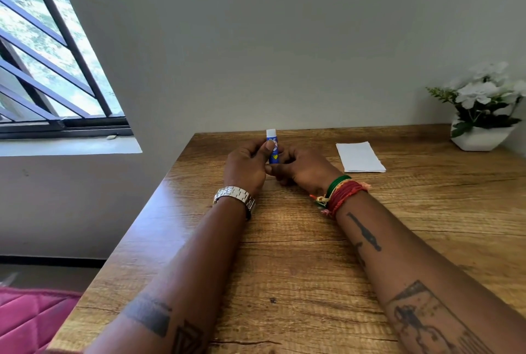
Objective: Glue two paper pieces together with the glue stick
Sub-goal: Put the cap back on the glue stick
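A small blue glue stick [273, 146] with a white cap stands upright between both hands near the table's far middle. My left hand [247, 165] wraps its fingers and thumb around the blue body. My right hand [304, 167] holds the lower end from the right; its fingertips are hidden behind the tube. White paper pieces [359, 156] lie flat in a stack on the wooden table [299, 254], to the right of my right hand and apart from it. How many sheets the stack holds I cannot tell.
A white pot with white flowers [484, 114] stands at the table's back right corner. The wall runs just behind the table's far edge. The left table edge drops toward the floor, under a barred window [51, 55]. A red quilted cushion [31, 322] lies low left.
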{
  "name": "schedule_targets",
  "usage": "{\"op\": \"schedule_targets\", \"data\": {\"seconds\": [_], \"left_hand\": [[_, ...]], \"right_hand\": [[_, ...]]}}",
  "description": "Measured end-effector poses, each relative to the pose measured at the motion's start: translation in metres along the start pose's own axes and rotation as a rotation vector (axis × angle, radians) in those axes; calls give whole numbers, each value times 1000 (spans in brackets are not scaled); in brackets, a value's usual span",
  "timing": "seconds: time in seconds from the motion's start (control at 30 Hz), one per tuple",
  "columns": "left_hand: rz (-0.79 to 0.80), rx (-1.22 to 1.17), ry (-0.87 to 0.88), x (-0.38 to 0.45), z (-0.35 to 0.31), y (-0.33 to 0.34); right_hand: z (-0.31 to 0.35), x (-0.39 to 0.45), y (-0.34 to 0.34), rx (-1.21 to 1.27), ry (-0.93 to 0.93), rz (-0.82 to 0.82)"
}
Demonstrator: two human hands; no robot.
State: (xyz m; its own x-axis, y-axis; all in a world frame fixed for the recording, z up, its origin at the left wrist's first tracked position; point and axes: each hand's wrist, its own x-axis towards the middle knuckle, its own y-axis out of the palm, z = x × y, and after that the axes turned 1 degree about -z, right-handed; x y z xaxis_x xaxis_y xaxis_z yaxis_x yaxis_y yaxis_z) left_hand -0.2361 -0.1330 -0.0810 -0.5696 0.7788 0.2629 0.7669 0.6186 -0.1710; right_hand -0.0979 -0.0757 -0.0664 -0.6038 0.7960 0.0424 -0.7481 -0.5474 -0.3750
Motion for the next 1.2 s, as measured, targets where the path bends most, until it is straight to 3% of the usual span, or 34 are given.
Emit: {"op": "schedule_targets", "data": {"seconds": [0.27, 0.47, 0.57, 0.63, 0.73, 0.83, 1.03, 1.2], "left_hand": [[-19, -3, -3, 1, 0, 0], [8, -70, 20, 1, -2, -2], [-81, -60, 61, 5, -4, -10], [-172, 1, 48, 9, -1, -17], [-248, 133, 5, 12, 4, -21], [-271, 183, -58, 13, 4, -19], [-190, 233, -46, 13, 4, -16], [-61, 313, 9, 10, 1, -14]], "right_hand": [[1, 3, -2, -63, -3, 59], [-1, 2, 3, -30, -10, -12], [-3, 3, 3, 24, -5, -17], [-4, 8, 5, 28, 7, -105], [-4, 21, 12, -125, -2, -256], [2, 37, 23, -345, -1, -218], [6, 61, 41, -548, -64, -289], [0, 58, 29, -288, -12, -433]]}}
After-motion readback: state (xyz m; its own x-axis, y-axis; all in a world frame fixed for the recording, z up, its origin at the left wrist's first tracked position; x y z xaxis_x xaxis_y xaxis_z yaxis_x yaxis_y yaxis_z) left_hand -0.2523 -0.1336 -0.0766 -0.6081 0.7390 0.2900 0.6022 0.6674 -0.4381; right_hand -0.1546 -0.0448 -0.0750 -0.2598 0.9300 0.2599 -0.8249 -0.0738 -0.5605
